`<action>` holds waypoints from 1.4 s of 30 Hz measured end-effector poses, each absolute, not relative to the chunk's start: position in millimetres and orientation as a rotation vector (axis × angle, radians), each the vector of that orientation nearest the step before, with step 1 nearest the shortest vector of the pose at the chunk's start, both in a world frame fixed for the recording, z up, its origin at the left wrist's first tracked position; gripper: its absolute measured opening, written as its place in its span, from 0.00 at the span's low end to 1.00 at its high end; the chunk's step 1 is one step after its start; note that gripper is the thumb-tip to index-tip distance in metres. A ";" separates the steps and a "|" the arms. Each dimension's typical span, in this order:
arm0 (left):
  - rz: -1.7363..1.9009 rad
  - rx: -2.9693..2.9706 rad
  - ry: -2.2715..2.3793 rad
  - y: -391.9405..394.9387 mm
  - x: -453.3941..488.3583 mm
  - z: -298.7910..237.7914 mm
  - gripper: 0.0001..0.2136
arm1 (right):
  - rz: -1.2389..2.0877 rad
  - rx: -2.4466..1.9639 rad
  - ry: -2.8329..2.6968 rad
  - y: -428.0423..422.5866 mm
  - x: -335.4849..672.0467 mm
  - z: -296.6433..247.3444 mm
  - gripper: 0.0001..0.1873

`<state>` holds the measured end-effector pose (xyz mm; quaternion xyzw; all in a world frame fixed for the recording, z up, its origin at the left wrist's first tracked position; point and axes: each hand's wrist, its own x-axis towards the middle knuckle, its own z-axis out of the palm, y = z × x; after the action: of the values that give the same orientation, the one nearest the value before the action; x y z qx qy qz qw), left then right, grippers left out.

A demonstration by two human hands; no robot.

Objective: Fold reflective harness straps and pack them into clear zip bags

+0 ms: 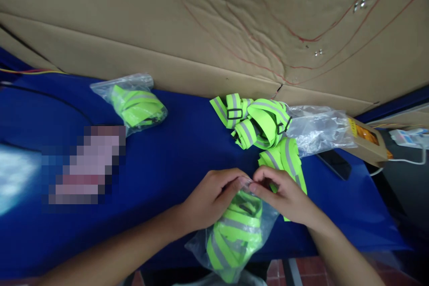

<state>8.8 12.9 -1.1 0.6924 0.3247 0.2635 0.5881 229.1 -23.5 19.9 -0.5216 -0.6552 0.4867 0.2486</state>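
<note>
The left hand (212, 199) and right hand (284, 192) pinch the top of a clear bag (268, 220) of green straps (234, 232) at the counter's (150, 187) near edge; loose straps (268, 106) lie beyond, toward the right.

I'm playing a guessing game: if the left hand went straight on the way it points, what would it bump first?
Probably the right hand, close ahead at the upper edge of the clear plastic bag; depth is unclear.

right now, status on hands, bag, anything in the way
Left hand and right hand pinching top of clear bag. Green straps inside. Loose straps beyond right hand, apparently not blocking.
</note>
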 end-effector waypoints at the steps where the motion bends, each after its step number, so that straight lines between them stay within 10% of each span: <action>1: 0.612 1.628 0.777 13.0 9.1 -2.0 0.16 | 1.319 -1.422 -1.771 -24.2 227.5 17.9 0.13; 23: 0.630 1.546 0.710 17.8 8.5 -0.9 0.17 | 0.560 -1.350 -1.971 -28.5 229.7 12.9 0.13; 28: 0.519 1.496 0.613 23.0 2.5 -2.1 0.48 | 0.368 -1.421 -1.513 -25.1 240.9 12.4 0.14; 42: 1.410 1.966 1.676 123.1 -60.3 -24.5 0.42 | 0.535 -1.170 -1.847 -36.2 208.7 8.1 0.08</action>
<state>-60.3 123.1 -24.5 0.6646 0.5668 0.4766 0.0992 208.7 -36.2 8.1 -0.4690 -0.7406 0.2144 0.4308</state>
